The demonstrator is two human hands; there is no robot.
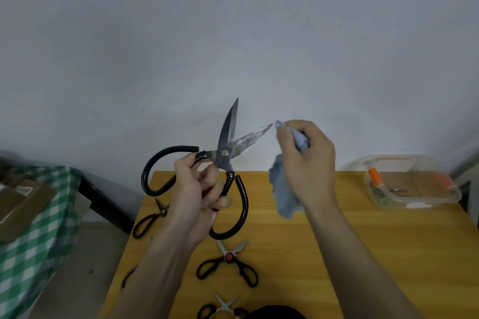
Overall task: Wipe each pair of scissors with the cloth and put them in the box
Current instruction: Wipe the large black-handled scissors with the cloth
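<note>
Spanning the lower view, the desk (pixel 337 241) carries a clear box (pixel 412 189) at its far right corner. Above the desk, the left hand (pixel 199 189) grips open big scissors (pixel 223 158); the right hand (pixel 305 160) clutches a cloth (pixel 283 189). Small scissors (pixel 228 261) lie on the desk.

Green checked cloth (pixel 39 228), left of table (pixel 363 254).

Large black-handled scissors (pixel 228 153), blades open, raised above table; blue cloth (pixel 283 189) bunched beside; clear plastic box (pixel 412 184) far right.
</note>
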